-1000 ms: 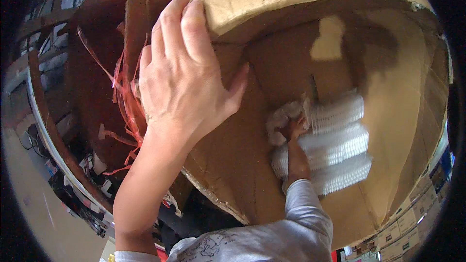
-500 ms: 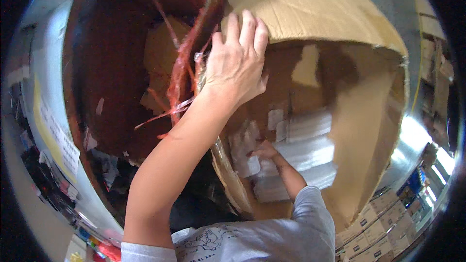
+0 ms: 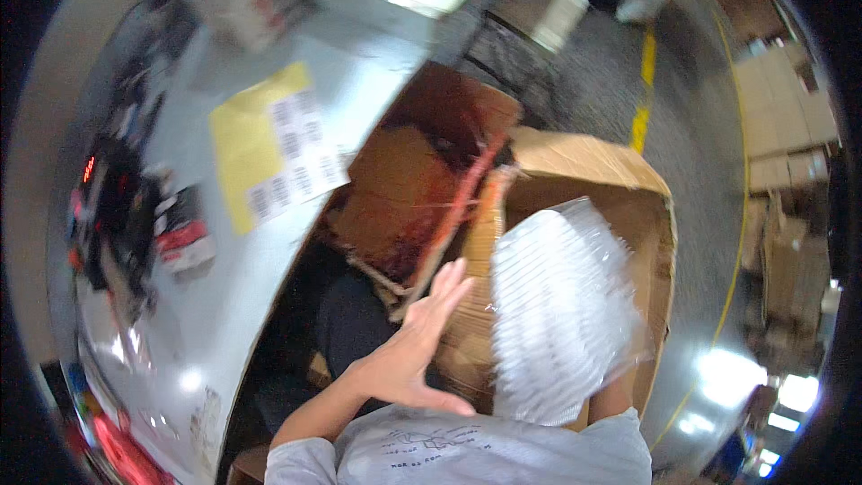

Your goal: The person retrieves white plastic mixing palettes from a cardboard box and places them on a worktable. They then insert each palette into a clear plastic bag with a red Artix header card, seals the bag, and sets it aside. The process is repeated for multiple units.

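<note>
A white ribbed pack in clear, shiny plastic is raised in front of me, tilted over the brown cardboard box. My right forearm reaches up behind its lower right side; the pack hides the right hand that holds it. My left hand is open, its fingers stretched up and the thumb apart, with nothing in it. It hovers left of the pack, near the box's left wall. Beyond it stands a reddish-brown carton with torn red tape along its edge and loose cardboard inside.
A grey table spans the left, bearing a yellow-and-white label sheet, a small red-and-white box and a blurred dark device. Yellow lines mark the grey floor. Cardboard boxes are stacked at the far right.
The white pack has come up out of the cardboard box with my right hand. My left hand has let go of the box's edge and moved nearer to me. The view has swung toward the table.
</note>
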`<state>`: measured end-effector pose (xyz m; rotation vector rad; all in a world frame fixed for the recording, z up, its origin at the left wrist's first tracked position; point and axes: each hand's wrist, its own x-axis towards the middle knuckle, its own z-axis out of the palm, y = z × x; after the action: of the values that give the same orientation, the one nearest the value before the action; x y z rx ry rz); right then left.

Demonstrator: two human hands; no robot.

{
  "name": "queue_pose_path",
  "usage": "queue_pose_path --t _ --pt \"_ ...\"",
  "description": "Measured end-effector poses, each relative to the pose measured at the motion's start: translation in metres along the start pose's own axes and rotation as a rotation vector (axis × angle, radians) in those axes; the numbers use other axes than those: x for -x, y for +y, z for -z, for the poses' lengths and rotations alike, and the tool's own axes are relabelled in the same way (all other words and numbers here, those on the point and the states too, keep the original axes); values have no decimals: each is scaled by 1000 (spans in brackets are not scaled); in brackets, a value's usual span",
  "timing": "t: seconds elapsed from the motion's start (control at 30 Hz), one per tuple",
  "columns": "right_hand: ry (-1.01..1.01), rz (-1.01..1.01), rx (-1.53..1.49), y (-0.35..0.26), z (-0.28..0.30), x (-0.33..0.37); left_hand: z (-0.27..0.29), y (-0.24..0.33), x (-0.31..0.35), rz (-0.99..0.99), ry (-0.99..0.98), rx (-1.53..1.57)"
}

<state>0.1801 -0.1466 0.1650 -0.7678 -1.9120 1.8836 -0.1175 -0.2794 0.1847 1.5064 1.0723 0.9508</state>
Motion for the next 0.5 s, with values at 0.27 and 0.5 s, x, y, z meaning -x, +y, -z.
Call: queue_pose_path --t 0.27,0.5 --pt "-637 329 159 -96 -255 -158 28 92 256 64 853 -167" --pt "-805 177 912 -132 -462 -195 12 25 348 257 1431 300"
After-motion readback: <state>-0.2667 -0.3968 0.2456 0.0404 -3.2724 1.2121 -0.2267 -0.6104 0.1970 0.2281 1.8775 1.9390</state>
